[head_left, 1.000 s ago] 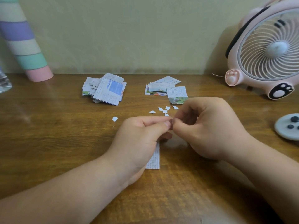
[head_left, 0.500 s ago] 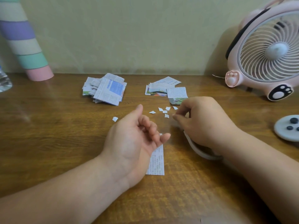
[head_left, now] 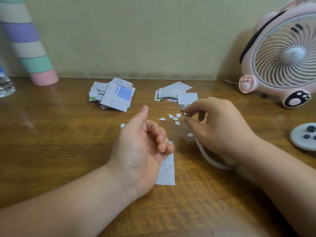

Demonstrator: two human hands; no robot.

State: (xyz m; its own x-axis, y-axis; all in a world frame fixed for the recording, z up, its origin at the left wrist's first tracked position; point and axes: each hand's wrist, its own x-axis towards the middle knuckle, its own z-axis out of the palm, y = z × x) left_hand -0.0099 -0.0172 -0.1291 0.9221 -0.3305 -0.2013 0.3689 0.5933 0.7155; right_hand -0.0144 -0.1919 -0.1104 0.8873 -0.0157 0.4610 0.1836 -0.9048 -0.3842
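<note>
- Head view: tearing paper into bits looks partly done. Small scraps (head_left: 175, 118) already lie on the desk (head_left: 59, 142) at mid-frame, and plenty of untorn paper is left.
- The left hand (head_left: 140, 151) lies palm up at centre frame, fingers loosely curled and holding nothing, over the upper end of a printed strip (head_left: 166, 171).
- The right hand (head_left: 220, 127), just right of centre, has curled fingers. Thumb and forefinger stand slightly apart beside the scraps, with nothing plainly between them.
- A white strip (head_left: 211, 160) curls out from under its palm; I cannot tell whether it is gripped.
- Count: about eight scraps, one printed strip and one white strip. There are two heaps of paper pieces in the upper middle, a left stack (head_left: 113, 95) and a right stack (head_left: 174, 94).
</note>
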